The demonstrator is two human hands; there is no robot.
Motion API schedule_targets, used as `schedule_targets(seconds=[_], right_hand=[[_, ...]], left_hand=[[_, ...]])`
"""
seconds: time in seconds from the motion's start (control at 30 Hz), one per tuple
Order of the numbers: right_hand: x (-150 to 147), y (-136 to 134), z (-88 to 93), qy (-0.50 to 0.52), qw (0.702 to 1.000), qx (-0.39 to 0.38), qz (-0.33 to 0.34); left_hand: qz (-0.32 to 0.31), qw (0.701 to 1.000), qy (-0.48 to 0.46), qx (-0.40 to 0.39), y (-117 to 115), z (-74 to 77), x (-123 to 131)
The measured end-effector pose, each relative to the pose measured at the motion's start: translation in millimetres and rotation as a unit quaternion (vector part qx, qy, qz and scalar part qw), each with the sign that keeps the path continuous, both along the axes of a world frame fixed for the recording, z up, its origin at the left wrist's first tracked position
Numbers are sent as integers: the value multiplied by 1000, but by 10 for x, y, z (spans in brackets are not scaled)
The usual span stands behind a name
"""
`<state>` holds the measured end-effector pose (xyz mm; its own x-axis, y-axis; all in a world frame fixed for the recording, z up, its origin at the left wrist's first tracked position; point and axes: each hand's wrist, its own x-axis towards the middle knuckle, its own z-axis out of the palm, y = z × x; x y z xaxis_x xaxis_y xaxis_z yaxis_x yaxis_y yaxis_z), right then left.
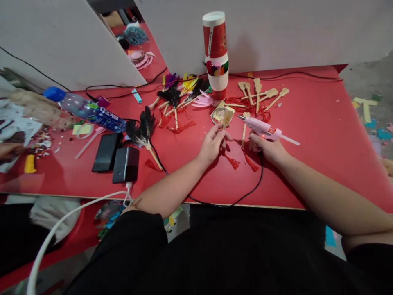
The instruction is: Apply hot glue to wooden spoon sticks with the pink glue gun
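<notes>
My left hand [213, 143] is closed on a small wooden stick [226, 118] with a heart-shaped top, and a red tassel [232, 162] trails from it onto the red table [319, 135]. My right hand [267, 146] grips a pink glue gun [262, 127] whose nozzle points left at the stick's top. A second wooden stick [244, 129] with a red tassel [251, 162] lies between my hands. A round dish [218, 115] sits just behind the stick I hold.
Stacked red paper cups [215, 53] stand at the back with feathered sticks [176, 96] to their left and bare wooden sticks [259, 93] to their right. A water bottle [89, 110], a phone [106, 152], a power bank [126, 164] and cables lie at left.
</notes>
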<state>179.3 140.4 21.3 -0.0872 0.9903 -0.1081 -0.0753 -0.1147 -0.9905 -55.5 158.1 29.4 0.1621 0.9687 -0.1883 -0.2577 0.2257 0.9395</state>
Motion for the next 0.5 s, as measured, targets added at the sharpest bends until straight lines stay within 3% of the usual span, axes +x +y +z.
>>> schedule_targets(seconds=[0.23,0.5], right_hand=[[-34,-5,75,44,999,10,12],[-9,17,17,61,998,24,1]], left_hand=[[-15,997,-75,-20,44,2,-17],[-97,965,-182,-161,37,237,-66]])
